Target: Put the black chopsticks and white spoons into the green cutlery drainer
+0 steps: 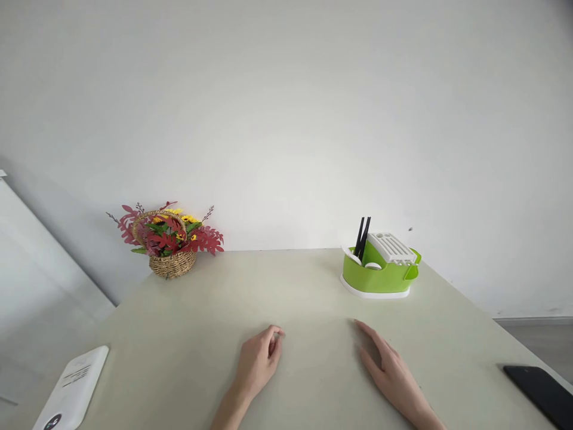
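Note:
My left hand is on or just above the near middle of the table. Its fingers curl in toward the thumb, and a tiny greyish spot shows at the fingertips; whether that is a held thing I cannot make out. To the right, my right hand rests with fingers stretched forward and the thumb apart, holding nothing. Beyond it stands a green and white utensil holder, the thing nearest to this hand. Black chopsticks stand upright in it, beside white spoons.
A wicker basket of red leaves and yellow flowers stands at the back left, close to the wall. At the near left edge lies a white power bank. A black phone lies at the right edge.

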The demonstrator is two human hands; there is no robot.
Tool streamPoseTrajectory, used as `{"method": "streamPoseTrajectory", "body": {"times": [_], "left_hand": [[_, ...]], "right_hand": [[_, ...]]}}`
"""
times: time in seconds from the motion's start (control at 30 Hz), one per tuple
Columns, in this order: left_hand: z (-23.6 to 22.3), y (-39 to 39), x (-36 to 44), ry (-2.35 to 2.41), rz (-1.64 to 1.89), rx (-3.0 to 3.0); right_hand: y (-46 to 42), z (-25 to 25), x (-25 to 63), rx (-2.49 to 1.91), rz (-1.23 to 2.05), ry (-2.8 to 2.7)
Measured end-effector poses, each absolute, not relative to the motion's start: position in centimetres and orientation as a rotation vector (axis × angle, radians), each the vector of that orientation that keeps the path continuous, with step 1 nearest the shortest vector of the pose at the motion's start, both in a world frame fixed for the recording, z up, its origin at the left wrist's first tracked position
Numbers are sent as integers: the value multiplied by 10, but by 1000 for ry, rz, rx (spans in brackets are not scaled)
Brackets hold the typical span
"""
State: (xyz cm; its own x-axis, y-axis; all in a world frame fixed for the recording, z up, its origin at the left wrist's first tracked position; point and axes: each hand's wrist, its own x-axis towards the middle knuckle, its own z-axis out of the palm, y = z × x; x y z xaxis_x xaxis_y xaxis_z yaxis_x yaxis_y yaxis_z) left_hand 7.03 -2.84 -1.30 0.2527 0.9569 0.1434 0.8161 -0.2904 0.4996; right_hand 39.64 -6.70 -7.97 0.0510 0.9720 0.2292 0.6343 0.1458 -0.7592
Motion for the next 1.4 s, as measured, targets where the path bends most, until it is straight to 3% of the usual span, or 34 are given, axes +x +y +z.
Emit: {"method": "streamPoseTrajectory", "body": {"times": [0.33, 0.6, 1.07, 1.4], "left_hand": [[-18, -27, 67, 1625, 641, 2203], [-19, -26, 64, 1617, 654, 2204], [-22, -26, 63, 1622, 629, 2197], [-17, -29, 67, 1615, 695, 2189]], "right_hand": [[-11, -72, 487, -1831, 138, -1301], [18, -75, 538, -1841, 32, -1566], [27, -88, 534, -1736, -247, -1790], [0, -79, 468, -1737, -178, -1851]]}}
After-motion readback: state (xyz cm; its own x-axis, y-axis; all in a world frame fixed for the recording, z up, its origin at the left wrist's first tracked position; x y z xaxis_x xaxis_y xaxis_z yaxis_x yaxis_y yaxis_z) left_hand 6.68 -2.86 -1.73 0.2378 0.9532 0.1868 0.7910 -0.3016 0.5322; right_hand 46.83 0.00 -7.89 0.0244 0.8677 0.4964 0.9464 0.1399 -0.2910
